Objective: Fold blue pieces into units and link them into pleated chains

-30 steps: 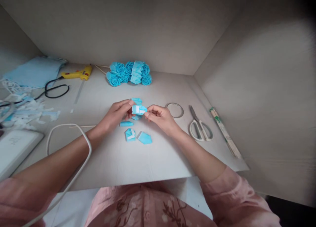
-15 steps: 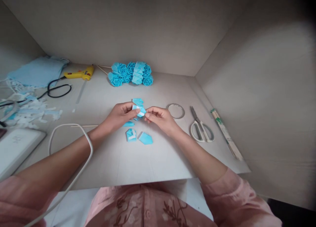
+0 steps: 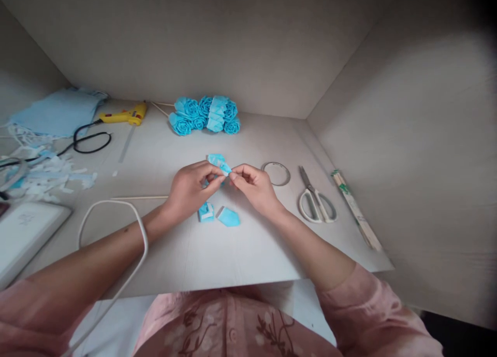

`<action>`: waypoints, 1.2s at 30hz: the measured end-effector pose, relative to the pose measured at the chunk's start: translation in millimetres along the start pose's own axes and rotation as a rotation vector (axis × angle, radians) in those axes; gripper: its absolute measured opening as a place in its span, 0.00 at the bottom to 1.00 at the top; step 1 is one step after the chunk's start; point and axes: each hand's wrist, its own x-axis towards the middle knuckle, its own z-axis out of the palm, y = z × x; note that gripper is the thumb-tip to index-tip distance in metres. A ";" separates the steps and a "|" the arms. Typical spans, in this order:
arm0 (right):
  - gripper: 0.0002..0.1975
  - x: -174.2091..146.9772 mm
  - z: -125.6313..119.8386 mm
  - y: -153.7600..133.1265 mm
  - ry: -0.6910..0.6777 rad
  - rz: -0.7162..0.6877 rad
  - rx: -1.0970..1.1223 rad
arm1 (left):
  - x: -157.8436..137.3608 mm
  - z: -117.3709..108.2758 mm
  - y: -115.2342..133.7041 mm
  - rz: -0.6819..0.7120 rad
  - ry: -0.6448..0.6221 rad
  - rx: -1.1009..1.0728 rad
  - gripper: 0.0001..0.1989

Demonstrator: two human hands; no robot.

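Piece (image 3: 225, 167), blue, sits between both hands, partly hidden: left hand (image 3: 192, 188) and right hand (image 3: 254, 187) each pinch it, grips close together; its long axis cannot be told.

Soft, muted light reaches me here, palest on the near part of the surface (image 3: 252, 258). 2 sides, the back wall (image 3: 217, 41) and right wall (image 3: 407, 155), dim upward, blackening at upper right. Shadows look faint, fine texture smeared, outer edges stretched.
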 end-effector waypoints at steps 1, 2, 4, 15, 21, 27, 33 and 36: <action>0.09 -0.5 0.8 -0.1 -0.003 -0.004 -0.010 | 0.0 1.5 -0.9 -0.013 -0.006 0.004 0.05; 0.09 -1.0 1.4 0.0 -0.003 -0.008 -0.023 | 0.1 2.9 -1.9 -0.032 -0.009 0.002 0.06; 0.09 -1.9 2.3 0.1 0.007 -0.019 -0.066 | 0.0 4.8 -3.5 -0.063 -0.020 -0.007 0.06; 0.06 -4.3 4.7 0.4 0.034 -0.171 -0.296 | -1.0 4.5 -0.4 -0.080 -0.040 -0.028 0.06; 0.06 -4.6 4.0 1.3 0.032 -0.182 -0.304 | -1.7 4.4 0.6 -0.055 -0.049 -0.055 0.07; 0.06 -4.4 3.9 1.0 0.032 -0.179 -0.311 | -1.5 4.0 1.1 -0.104 -0.067 -0.095 0.07; 0.06 -4.2 3.6 2.0 0.029 -0.177 -0.309 | -1.1 5.0 -1.8 -0.100 -0.055 -0.083 0.08; 0.06 -4.7 3.9 1.4 0.028 -0.166 -0.299 | -1.0 5.4 -2.4 -0.096 -0.054 -0.078 0.09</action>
